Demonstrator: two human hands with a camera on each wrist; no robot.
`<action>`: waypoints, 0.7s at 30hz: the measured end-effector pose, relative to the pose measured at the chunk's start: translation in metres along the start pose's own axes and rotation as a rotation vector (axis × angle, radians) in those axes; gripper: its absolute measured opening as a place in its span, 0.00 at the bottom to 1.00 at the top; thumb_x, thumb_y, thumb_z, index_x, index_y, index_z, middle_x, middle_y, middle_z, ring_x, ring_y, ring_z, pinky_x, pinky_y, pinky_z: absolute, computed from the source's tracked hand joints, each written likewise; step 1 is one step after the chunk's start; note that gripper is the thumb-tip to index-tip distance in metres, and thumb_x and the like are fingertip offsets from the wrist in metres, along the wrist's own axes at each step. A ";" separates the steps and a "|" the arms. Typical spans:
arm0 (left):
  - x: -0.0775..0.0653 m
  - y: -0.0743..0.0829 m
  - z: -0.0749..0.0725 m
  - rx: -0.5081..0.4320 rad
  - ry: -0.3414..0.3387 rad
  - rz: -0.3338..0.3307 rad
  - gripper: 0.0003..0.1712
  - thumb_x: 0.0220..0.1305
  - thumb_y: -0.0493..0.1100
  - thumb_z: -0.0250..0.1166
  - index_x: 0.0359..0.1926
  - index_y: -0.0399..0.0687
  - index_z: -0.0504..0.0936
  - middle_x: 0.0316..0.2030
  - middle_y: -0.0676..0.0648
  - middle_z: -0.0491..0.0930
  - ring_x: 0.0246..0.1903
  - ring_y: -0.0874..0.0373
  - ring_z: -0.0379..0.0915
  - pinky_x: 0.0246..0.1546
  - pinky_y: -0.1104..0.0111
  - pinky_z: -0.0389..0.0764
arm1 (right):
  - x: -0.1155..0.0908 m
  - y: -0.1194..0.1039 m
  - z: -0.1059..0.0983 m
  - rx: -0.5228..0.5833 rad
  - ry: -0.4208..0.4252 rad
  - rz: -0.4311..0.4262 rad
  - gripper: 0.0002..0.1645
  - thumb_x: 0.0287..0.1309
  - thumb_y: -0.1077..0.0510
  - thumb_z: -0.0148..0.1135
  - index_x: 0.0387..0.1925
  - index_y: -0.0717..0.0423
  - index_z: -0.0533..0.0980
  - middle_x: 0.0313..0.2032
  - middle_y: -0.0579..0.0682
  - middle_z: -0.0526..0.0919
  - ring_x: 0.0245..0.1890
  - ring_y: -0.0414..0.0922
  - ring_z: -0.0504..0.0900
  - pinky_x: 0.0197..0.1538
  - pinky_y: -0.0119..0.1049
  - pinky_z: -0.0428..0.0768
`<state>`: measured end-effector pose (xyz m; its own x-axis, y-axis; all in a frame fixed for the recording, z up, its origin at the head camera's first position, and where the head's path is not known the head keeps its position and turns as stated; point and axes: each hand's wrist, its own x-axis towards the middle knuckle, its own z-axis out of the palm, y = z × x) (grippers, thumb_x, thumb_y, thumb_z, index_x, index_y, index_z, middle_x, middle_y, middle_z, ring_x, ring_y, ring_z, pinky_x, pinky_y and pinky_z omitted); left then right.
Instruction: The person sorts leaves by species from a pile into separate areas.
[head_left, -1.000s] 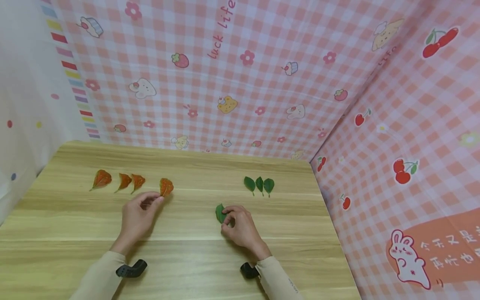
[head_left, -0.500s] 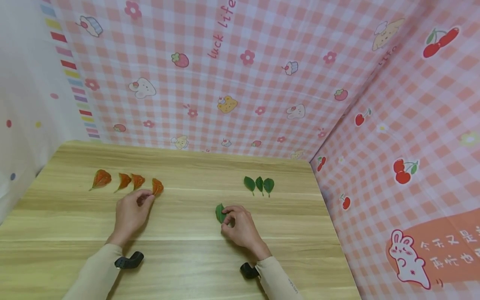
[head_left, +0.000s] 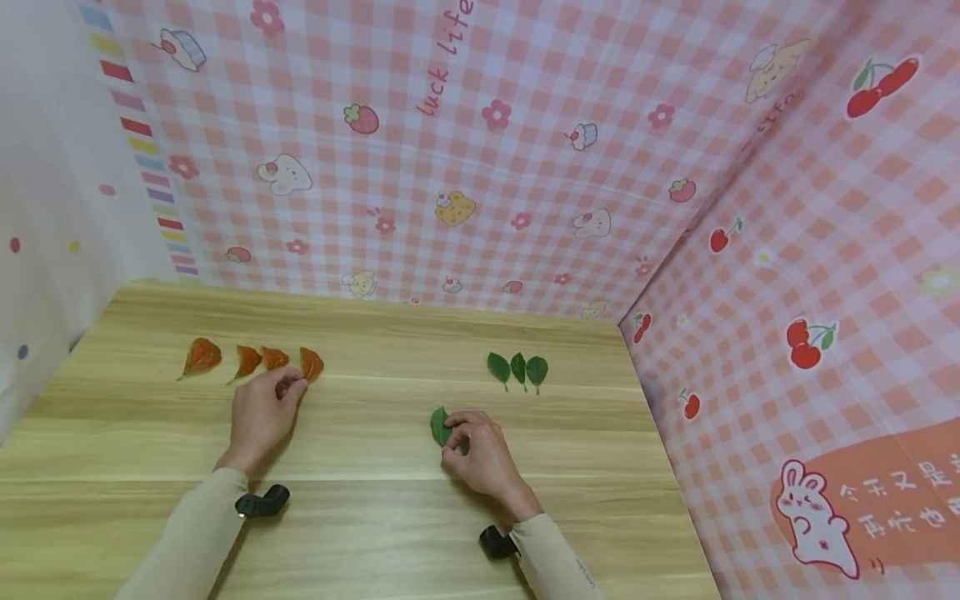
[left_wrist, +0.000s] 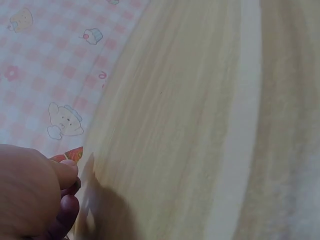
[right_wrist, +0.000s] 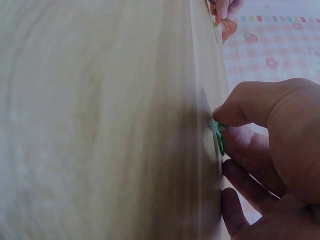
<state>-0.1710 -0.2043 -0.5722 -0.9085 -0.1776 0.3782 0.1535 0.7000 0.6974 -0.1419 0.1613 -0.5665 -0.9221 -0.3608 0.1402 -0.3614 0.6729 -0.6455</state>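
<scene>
My left hand (head_left: 262, 412) pinches the lower end of an orange-red leaf (head_left: 311, 363), at the right end of a row of similar leaves. In the left wrist view only a bit of that leaf (left_wrist: 74, 154) shows past the thumb. Left of it in the head view are two small orange leaves (head_left: 248, 360) (head_left: 274, 357) and a larger orange leaf (head_left: 201, 357). Nearer the table's middle, my right hand (head_left: 483, 454) holds a green leaf (head_left: 439, 426) between thumb and forefinger, low at the tabletop; the fingers partly cover it.
Three green leaves (head_left: 518, 369) lie side by side at the back right of the wooden table (head_left: 390, 517). Pink checked cloth (head_left: 450, 167) stands along the back and right side. Each wrist wears a black device (head_left: 262, 502).
My left hand has carried the orange leaf leftward and slightly away, close to the other orange leaves. The right hand and its green leaf have stayed in place.
</scene>
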 end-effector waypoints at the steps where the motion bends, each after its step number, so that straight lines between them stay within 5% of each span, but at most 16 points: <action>1: 0.001 -0.001 0.000 0.004 -0.004 -0.002 0.05 0.73 0.33 0.76 0.45 0.33 0.93 0.32 0.37 0.91 0.29 0.56 0.78 0.31 0.70 0.70 | 0.000 0.000 0.000 -0.002 0.001 0.000 0.10 0.61 0.67 0.74 0.25 0.53 0.85 0.57 0.52 0.92 0.66 0.55 0.87 0.74 0.56 0.82; 10: 0.007 -0.011 0.001 0.034 -0.031 -0.023 0.05 0.74 0.36 0.76 0.44 0.36 0.93 0.32 0.38 0.92 0.29 0.54 0.80 0.34 0.66 0.70 | 0.000 0.000 0.002 -0.003 0.007 0.002 0.10 0.61 0.67 0.74 0.25 0.54 0.85 0.57 0.52 0.92 0.66 0.54 0.87 0.74 0.56 0.82; 21: 0.006 -0.016 0.004 0.034 0.050 0.015 0.06 0.70 0.36 0.80 0.43 0.36 0.95 0.35 0.37 0.95 0.33 0.39 0.92 0.41 0.64 0.77 | 0.000 0.001 0.002 -0.007 0.011 0.004 0.11 0.61 0.66 0.74 0.25 0.53 0.85 0.57 0.52 0.92 0.66 0.54 0.87 0.74 0.56 0.82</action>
<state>-0.1803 -0.2138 -0.5837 -0.8856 -0.2008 0.4187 0.1525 0.7259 0.6707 -0.1418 0.1608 -0.5691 -0.9250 -0.3507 0.1461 -0.3586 0.6785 -0.6411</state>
